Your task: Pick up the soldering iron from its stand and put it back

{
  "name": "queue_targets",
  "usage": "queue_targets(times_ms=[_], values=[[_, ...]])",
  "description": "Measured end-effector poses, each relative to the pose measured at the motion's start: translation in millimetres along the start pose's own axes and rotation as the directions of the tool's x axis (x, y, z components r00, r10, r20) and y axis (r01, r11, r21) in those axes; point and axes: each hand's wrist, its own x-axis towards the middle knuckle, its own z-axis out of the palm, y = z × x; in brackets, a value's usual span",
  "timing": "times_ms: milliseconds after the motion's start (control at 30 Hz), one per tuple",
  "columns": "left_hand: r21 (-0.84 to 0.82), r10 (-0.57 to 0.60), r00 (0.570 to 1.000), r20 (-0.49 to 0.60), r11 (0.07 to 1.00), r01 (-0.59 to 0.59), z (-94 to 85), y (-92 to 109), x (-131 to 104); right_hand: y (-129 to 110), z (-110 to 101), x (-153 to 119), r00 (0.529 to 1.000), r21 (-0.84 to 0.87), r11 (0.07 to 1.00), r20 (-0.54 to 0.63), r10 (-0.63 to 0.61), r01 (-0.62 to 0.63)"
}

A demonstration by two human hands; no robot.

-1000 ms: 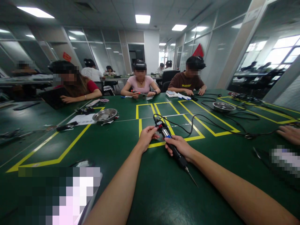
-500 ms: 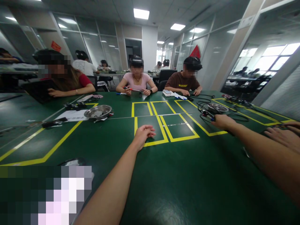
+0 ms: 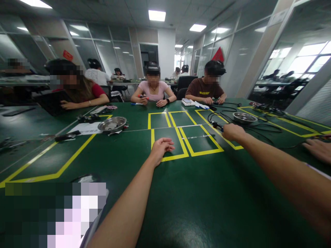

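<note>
Grip on one dark cylindrical tool [image 3: 217, 126] at a green table

Two bare hands are extended over the dark green, glossy tabletop [image 3: 196, 193]. By the right hand [image 3: 234, 132] the tool is gripped, its fingers closed around it; only the forward end is exposed (the rest is covered by the hand), and it is held beside the left edge of a long yellow tape outline. Whether the table is touched by it cannot be told. The left hand [image 3: 160, 150] is placed at the left side of a front tape rectangle, its fingers loosely bent and spread a little, with nothing seen to be held.

Four smaller yellow tape rectangles [image 3: 186, 151] are grouped at the centre, two behind and two in front. Two round, shiny steel bowls [image 3: 117, 129] are counted: one is set at the left, partly over a white printed sheet [image 3: 80, 128]; the other is surrounded by black cables [image 3: 239, 104]. One other person's hand [image 3: 318, 150] is rested at the right edge.

Across the table three people are seated, dressed in dark red, pink [image 3: 158, 88] and brown [image 3: 207, 90]. The room is enclosed by glass partitions, on which two red paper decorations [image 3: 218, 55] are seen, and is lit by bright ceiling panels [image 3: 157, 16].
</note>
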Motion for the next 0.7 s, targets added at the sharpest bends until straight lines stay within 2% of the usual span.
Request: queue_targets(times_ms=[200,267,300,333,400,467,500,567,700], values=[[-0.042,-0.007,1.0,-0.023,0.999,0.006,0.2,1.6,-1.3,-93.6,-1.5,-14.3,0.978,0.132,0.974,-0.124,-0.167,0.184],[-0.058,0.002,0.997,-0.072,0.998,-0.006,-0.5,1.2,-0.3,-118.2,1.8,-29.5,0.962,0.286,0.919,-0.107,-0.252,0.272],[-0.064,0.01,0.995,-0.097,0.998,-0.016,-1.3,0.5,0.6,-128.2,4.5,-39.2,0.951,0.43,0.851,-0.079,-0.298,0.302],[-0.068,0.017,0.993,-0.117,0.997,-0.025,-2.2,-0.4,1.7,-136.6,8.0,-50.1,0.936,0.6,0.739,-0.049,-0.348,0.306],[-0.078,0.028,0.991,-0.134,0.996,-0.039,-4.4,-2.4,3.8,-149.0,16.4,-73.6,0.896,0.882,0.418,-0.01,-0.444,0.217],[-0.09,0.031,0.992,-0.121,0.995,-0.042,-6.0,-3.7,4.8,-155.9,25.5,-95.8,0.869,0.985,0.145,-0.007,-0.494,0.09],[-0.091,0.03,0.994,-0.108,0.995,-0.04,-6.3,-3.7,4.6,-157.6,29.8,-105.4,0.859,0.998,0.046,-0.013,-0.512,0.042],[-0.085,0.026,0.997,-0.067,0.996,-0.031,-5.4,-2.4,2.9,-158.4,37.2,-120.3,0.847,0.997,-0.082,-0.029,-0.531,-0.017],[-0.065,0.017,0.999,0.041,0.998,-0.014,-0.7,2.5,-3.4,-155.0,46.5,-134.6,0.834,0.978,-0.198,-0.061,-0.549,-0.058]])
